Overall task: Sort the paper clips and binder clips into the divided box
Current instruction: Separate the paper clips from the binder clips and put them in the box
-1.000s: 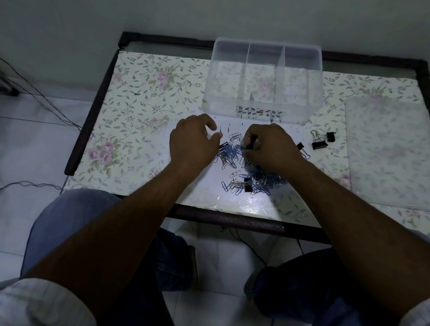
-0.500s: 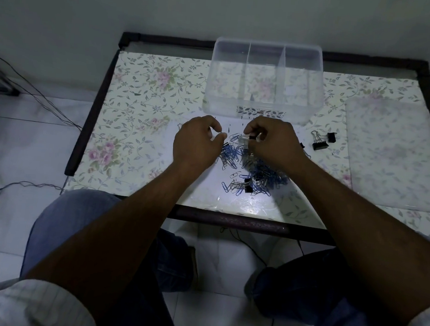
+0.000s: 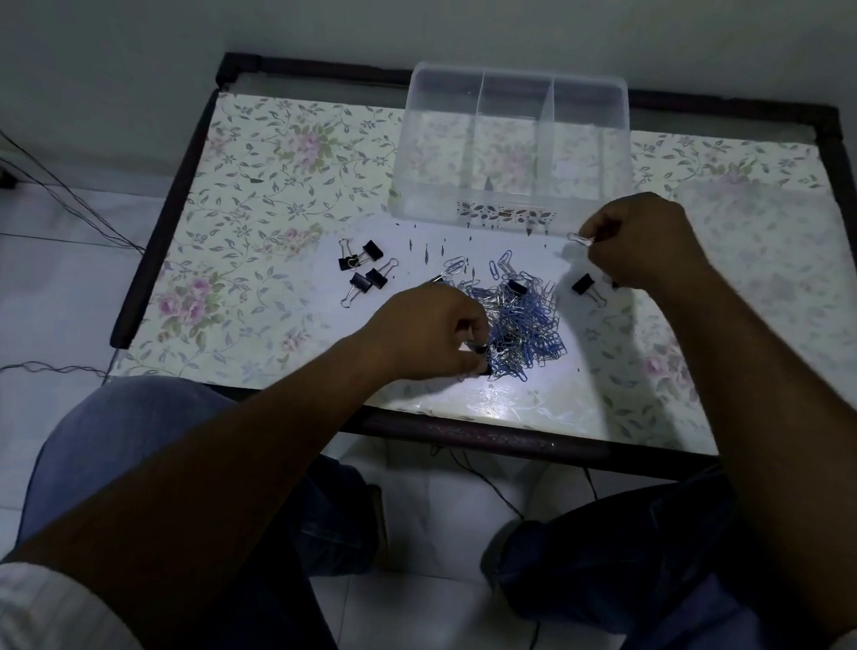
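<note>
A pile of blue and silver paper clips (image 3: 519,316) lies mid-table, just in front of the clear divided box (image 3: 510,203). My left hand (image 3: 428,335) is at the pile's near left edge, fingers curled round a black binder clip (image 3: 481,352). My right hand (image 3: 638,244) is raised by the box's front right corner and pinches a small silver clip (image 3: 579,238). Several black binder clips (image 3: 364,271) lie grouped left of the pile. One more binder clip (image 3: 586,286) lies under my right hand. The box compartments look empty.
A translucent lid (image 3: 761,238) lies flat on the right part of the floral table (image 3: 273,184). The dark table frame (image 3: 459,432) runs along the near edge above my knees. Cables trail across the tiled floor (image 3: 39,222) at left.
My right hand has left the pile and moved right and up with a silver clip. My left hand has shifted to the pile's near side. Binder clips now lie grouped left of the pile.
</note>
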The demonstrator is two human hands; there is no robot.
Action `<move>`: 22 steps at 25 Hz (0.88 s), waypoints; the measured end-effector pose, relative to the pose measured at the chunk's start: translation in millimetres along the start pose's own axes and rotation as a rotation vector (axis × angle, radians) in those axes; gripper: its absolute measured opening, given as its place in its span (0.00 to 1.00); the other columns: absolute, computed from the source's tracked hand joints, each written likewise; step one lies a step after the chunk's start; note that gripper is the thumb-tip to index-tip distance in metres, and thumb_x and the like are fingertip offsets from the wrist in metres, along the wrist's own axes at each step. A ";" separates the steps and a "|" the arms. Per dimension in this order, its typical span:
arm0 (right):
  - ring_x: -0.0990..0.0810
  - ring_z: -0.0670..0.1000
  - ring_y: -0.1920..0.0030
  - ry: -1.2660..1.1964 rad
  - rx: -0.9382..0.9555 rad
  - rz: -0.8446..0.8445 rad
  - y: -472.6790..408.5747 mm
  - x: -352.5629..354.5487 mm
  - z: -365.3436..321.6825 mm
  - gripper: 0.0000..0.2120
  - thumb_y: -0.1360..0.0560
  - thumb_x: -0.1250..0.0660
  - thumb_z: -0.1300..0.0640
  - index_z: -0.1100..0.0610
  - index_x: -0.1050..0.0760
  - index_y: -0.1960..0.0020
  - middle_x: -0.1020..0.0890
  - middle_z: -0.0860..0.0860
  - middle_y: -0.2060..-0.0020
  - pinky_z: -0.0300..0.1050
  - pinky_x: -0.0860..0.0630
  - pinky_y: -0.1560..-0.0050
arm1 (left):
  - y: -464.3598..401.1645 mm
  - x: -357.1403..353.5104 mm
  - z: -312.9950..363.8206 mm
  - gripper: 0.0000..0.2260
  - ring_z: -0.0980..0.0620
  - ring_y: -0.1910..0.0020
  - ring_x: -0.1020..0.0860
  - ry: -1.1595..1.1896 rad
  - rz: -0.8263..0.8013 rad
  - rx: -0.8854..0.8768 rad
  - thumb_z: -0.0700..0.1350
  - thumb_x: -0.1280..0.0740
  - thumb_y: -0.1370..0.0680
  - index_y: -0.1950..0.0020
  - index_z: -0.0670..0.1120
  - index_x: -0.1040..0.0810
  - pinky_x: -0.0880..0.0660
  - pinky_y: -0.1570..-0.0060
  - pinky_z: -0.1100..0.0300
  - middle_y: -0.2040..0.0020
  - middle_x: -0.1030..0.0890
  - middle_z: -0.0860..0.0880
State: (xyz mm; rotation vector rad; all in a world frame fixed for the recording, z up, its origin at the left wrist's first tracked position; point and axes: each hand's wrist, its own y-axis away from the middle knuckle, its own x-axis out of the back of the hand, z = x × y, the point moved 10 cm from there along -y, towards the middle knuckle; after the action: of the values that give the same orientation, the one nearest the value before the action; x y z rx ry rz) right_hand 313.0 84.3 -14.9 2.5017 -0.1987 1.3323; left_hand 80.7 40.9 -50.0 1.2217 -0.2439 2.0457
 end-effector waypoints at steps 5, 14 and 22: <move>0.20 0.50 0.57 0.129 -0.083 0.017 -2.4 9.3 31.0 0.13 0.32 0.26 0.62 0.52 0.14 0.48 0.13 0.53 0.53 0.39 0.26 0.53 | 3.0 -9.5 5.0 0.22 0.55 0.57 0.25 -0.133 -0.011 0.001 0.63 0.20 0.35 0.48 0.56 0.20 0.35 0.61 0.61 0.58 0.25 0.59; 0.19 0.37 0.65 -0.068 0.240 -0.195 22.9 -26.6 -45.2 0.09 0.28 0.22 0.58 0.53 0.14 0.48 0.13 0.49 0.55 0.34 0.27 0.61 | 2.1 -2.4 -5.0 0.12 0.56 0.61 0.21 0.178 0.085 0.104 0.54 0.22 0.31 0.53 0.52 0.17 0.29 0.63 0.63 0.62 0.20 0.56; 0.16 0.43 0.61 -0.226 0.350 -0.548 52.7 -53.5 -76.7 0.15 0.29 0.22 0.64 0.50 0.15 0.47 0.13 0.46 0.52 0.36 0.20 0.57 | 4.1 -8.9 -16.3 0.09 0.59 0.60 0.19 1.154 0.020 0.425 0.37 0.25 0.25 0.46 0.40 0.17 0.22 0.59 0.66 0.58 0.16 0.47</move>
State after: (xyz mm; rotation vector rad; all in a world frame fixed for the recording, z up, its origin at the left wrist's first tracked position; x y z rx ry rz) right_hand 209.1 58.4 -8.6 2.6922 0.6819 0.9174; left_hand 69.3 41.7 -65.1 0.0797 0.7469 2.5328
